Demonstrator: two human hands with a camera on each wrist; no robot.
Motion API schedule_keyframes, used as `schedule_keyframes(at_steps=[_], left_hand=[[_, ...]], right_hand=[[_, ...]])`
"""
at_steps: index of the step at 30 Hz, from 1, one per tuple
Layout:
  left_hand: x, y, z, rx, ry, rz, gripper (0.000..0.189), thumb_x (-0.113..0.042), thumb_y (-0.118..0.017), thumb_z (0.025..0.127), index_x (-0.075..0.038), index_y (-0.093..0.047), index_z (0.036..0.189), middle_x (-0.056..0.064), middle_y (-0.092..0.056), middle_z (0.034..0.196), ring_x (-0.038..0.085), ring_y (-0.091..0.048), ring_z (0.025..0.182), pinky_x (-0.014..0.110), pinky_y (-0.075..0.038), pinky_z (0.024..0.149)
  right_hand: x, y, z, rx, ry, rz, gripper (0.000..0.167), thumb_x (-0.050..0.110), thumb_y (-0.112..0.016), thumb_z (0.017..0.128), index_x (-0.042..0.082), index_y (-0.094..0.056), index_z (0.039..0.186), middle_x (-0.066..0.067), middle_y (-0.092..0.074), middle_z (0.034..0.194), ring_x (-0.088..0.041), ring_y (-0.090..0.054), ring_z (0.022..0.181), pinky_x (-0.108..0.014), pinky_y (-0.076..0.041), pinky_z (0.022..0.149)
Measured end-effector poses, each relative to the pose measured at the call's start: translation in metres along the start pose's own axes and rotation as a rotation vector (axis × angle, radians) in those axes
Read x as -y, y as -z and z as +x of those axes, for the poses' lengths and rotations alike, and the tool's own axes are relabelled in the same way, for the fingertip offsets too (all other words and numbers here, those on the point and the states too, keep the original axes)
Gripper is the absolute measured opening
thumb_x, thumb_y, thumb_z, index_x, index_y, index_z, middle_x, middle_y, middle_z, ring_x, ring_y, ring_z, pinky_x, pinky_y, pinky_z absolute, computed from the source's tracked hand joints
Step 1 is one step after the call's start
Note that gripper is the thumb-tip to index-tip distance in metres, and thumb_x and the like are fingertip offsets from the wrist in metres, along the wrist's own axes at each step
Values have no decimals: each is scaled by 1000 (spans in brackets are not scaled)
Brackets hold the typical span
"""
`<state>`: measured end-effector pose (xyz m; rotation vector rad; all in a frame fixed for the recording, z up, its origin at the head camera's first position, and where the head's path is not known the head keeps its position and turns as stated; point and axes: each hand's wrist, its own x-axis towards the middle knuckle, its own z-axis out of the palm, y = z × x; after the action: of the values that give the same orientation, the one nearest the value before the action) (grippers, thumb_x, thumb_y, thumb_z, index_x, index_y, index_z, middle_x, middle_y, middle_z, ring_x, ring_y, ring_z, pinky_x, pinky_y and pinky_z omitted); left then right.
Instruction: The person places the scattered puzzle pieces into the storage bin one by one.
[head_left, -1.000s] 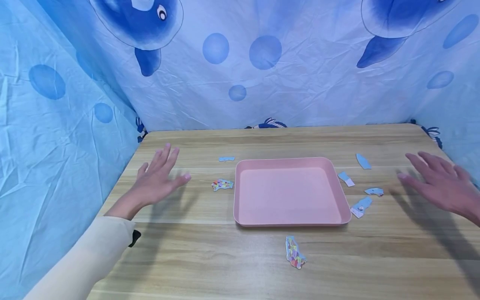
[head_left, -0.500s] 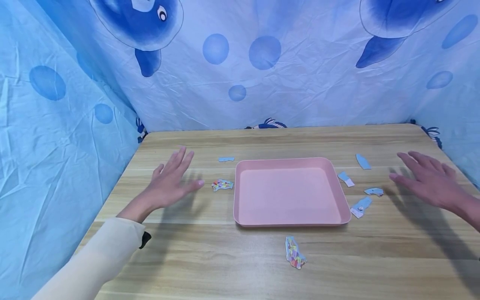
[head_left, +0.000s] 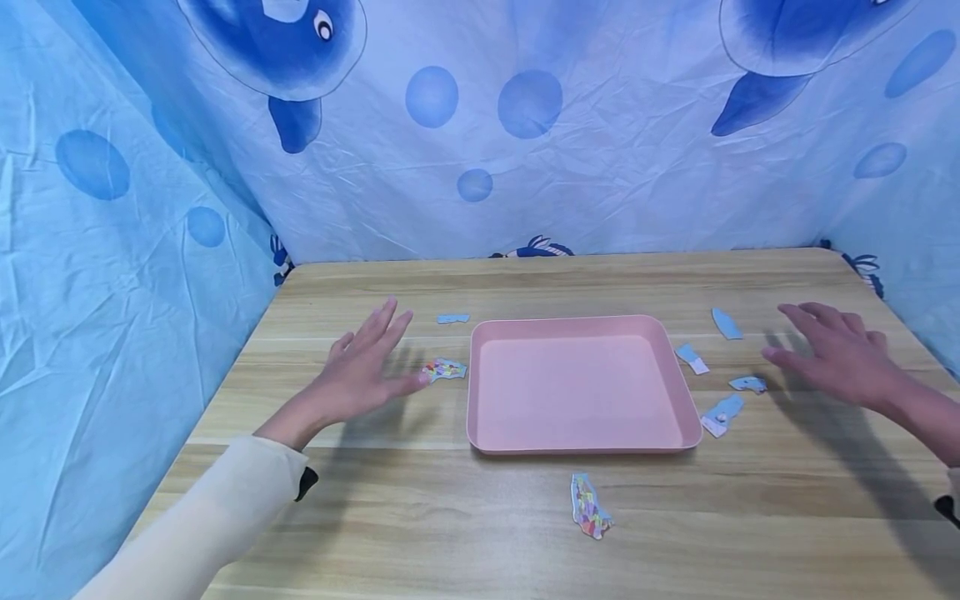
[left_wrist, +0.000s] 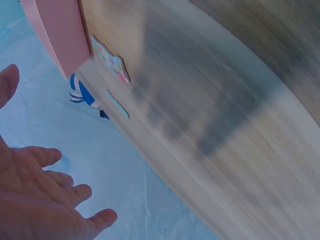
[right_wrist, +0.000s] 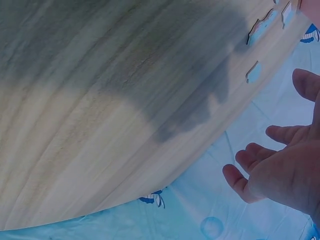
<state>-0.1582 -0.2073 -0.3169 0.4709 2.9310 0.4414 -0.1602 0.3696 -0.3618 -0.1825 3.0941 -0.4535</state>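
My left hand [head_left: 360,373] hovers over the table left of the pink tray [head_left: 583,443], fingers spread and nothing held. Its thumb tip overlaps the edge of a multicoloured puzzle piece [head_left: 450,368] in the head view; the left wrist view shows the hand raised above the table. On the far right my right hand [head_left: 840,354] also hangs in the air, fingers loosely extended and holding nothing. Nearest to it are a small blue piece [head_left: 748,383] and a pointed light-blue piece [head_left: 726,323]. Two blue-and-white pieces, one short [head_left: 692,358] and one longer [head_left: 723,415], lie by the tray's right side.
A narrow blue piece [head_left: 453,318] lies behind the tray's left corner. In front of the tray is another multicoloured piece [head_left: 590,506]. The wooden table [head_left: 420,533] is bordered at the back and sides by a blue cloth [head_left: 630,200] printed with whales and bubbles.
Both hands have drifted inward, the left one to the right towards the multicoloured piece, the right one to the left. The tray and the pieces have stayed in place.
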Motion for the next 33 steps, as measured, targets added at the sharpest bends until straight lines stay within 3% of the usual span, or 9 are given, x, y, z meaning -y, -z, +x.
schedule_keyframes(at_steps=[15, 27, 33], left_hand=[[-16, -12, 0, -38, -104, -93, 99, -45, -78, 77, -20, -21, 154, -1, 2, 162, 28, -3, 148, 61, -12, 111], [-21, -24, -1, 17, -111, -253, 94, -36, -85, 72, -16, -35, 149, -9, -1, 161, 29, -6, 147, 66, -10, 110], [-26, -29, -2, 41, -123, -366, 94, -31, -87, 70, -13, -37, 148, -4, -5, 161, 32, -6, 146, 61, -21, 111]], right_hand=[[11, -3, 18, 25, 52, 21, 76, 42, -56, 95, -10, -27, 142, -43, -23, 135, -64, -19, 118, -75, -22, 82], [20, -2, 34, 49, 49, 47, 77, 38, -61, 93, -13, -28, 140, -44, -24, 132, -61, -22, 118, -71, -30, 84], [23, -5, 40, 73, 27, 87, 80, 35, -65, 91, -15, -26, 140, -45, -20, 133, -61, -19, 118, -70, -31, 84]])
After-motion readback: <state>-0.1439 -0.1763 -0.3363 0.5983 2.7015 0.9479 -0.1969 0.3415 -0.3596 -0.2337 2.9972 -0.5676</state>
